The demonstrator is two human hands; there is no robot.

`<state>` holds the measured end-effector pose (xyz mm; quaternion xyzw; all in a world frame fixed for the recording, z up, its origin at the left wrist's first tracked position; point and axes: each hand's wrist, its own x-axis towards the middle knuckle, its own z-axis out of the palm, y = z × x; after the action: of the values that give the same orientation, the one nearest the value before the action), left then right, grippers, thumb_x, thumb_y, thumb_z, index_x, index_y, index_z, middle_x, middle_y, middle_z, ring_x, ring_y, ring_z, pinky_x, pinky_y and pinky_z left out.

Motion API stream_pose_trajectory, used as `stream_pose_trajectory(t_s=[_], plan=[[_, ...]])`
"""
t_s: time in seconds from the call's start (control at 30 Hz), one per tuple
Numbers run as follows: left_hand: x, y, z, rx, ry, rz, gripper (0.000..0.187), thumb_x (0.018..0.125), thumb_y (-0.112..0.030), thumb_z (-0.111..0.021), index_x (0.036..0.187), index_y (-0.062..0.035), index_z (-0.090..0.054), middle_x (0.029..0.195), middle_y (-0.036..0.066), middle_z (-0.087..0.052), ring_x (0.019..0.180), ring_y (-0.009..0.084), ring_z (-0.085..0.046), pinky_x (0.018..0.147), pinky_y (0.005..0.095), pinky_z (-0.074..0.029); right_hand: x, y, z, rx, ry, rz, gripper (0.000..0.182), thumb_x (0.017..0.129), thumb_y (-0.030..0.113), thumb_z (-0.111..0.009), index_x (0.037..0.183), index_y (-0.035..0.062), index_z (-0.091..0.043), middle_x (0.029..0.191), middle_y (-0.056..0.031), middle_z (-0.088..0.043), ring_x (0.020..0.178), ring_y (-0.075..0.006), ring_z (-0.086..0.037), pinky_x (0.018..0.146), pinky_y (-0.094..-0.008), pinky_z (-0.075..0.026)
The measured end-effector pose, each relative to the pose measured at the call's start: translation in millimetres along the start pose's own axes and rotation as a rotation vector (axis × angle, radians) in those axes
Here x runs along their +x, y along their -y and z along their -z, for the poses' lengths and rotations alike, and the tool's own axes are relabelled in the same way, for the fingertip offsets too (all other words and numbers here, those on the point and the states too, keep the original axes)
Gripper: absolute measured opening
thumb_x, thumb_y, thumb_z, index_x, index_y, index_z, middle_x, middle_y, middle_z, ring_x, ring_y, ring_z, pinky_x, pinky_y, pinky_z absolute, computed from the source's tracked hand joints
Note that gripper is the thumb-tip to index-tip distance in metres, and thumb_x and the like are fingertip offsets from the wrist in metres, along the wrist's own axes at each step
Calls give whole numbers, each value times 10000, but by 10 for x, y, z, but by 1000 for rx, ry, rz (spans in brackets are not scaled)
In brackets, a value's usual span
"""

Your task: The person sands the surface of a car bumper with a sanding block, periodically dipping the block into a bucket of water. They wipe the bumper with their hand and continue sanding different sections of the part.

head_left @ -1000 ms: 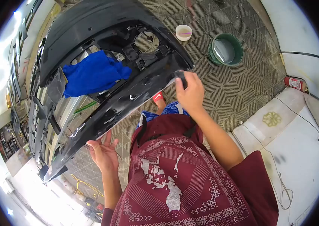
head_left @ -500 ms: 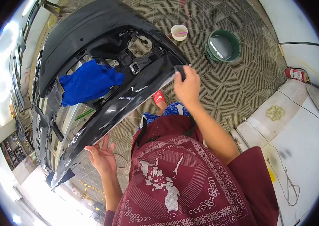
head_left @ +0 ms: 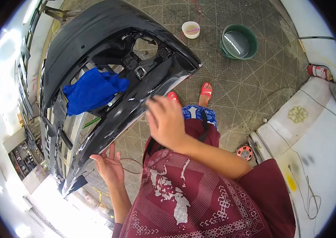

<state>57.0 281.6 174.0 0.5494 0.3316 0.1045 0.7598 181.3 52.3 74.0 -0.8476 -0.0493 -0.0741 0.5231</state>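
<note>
A black car bumper slants across the left half of the view, its near edge dulled to a pale grey strip. My right hand, smeared by motion, is at the middle of that edge. Its bent fingers press a small dark piece of sandpaper, mostly hidden by them. Lower left, my left hand lies palm up with fingers spread. Its fingertips touch the bumper's near edge, partly out of sight behind it. A crumpled blue cloth rests over the bumper's openings.
A white tub with a pink stick and a green bucket of water stand on the patterned floor mat. Against the right wall is a red fire extinguisher. An orange-red reel and loose cables lie on the right.
My right hand has slid from the bumper's far right corner down and left along its near edge. My left hand keeps its place at the edge. The view has shifted slightly.
</note>
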Motion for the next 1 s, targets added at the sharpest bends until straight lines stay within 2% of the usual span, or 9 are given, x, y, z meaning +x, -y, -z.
stream_pose_trajectory(t_s=[0.07,0.1,0.2,0.43,0.57,0.77,0.83,0.93,1.0], plan=[[31,19,-4,-16,-90,11,588,1080,-527,-555,1472,-88,-561,1349,115,-701,1287,357,-682,783,377,-683,-3,-83,8,40,24,43,256,918,162,-723,1161,81,-710,1144,-171,-673,1038,-384,-624,938,-492,-483],[46,29,-4,-14,-85,11,588,1080,-527,-555,1472,-88,-561,1349,115,-701,1287,357,-682,783,377,-683,103,-364,21,-50,-2,2,285,907,171,-719,1180,97,-683,1131,-172,-667,991,-394,-626,849,-512,-505],[16,23,6,-10,-34,0,569,1108,-517,-502,1410,-48,-614,1309,108,-715,1327,318,-662,832,354,-682,502,-1166,133,-69,-61,-326,216,926,166,-697,1104,52,-651,1080,-181,-666,980,-425,-617,839,-532,-501],[8,-48,-34,-15,1,20,566,1107,-508,-506,1394,-33,-620,1320,112,-710,1336,325,-654,890,367,-681,136,-130,19,56,-17,39,251,916,176,-700,1142,67,-688,1133,-183,-668,1007,-390,-626,867,-521,-504],[4,-8,-38,-6,-24,1,578,1103,-507,-515,1387,-15,-620,1362,127,-692,1348,334,-645,909,378,-680,571,-1316,78,-97,-75,-340,229,948,165,-682,1157,73,-658,1103,-189,-669,1005,-437,-632,837,-556,-514],[2,-48,-114,34,-120,16,613,1078,-562,-534,1411,-50,-584,1338,106,-668,1315,317,-663,867,356,-667,202,-444,89,70,-77,-102,267,930,158,-707,1182,77,-676,1163,-167,-671,1035,-391,-621,908,-509,-494],[13,-26,-106,42,-148,18,609,1077,-562,-537,1402,-49,-587,1327,105,-669,1311,314,-665,865,350,-668,316,-788,112,24,-78,-100,249,930,162,-715,1160,68,-689,1140,-166,-685,1031,-399,-625,898,-497,-503],[-6,-17,-129,54,-180,-1,603,1076,-562,-540,1386,-47,-593,1314,104,-671,1302,308,-670,859,336,-668,603,-1536,138,79,-81,-396,228,935,169,-717,1131,52,-706,1108,-183,-701,968,-417,-631,876,-511,-503],[23,13,-144,58,-179,-17,602,1077,-562,-540,1378,-44,-596,1311,104,-671,1298,306,-672,855,329,-666,557,-1430,99,38,-136,-304,228,931,164,-717,1132,56,-710,1116,-180,-702,980,-416,-634,886,-506,-505]])
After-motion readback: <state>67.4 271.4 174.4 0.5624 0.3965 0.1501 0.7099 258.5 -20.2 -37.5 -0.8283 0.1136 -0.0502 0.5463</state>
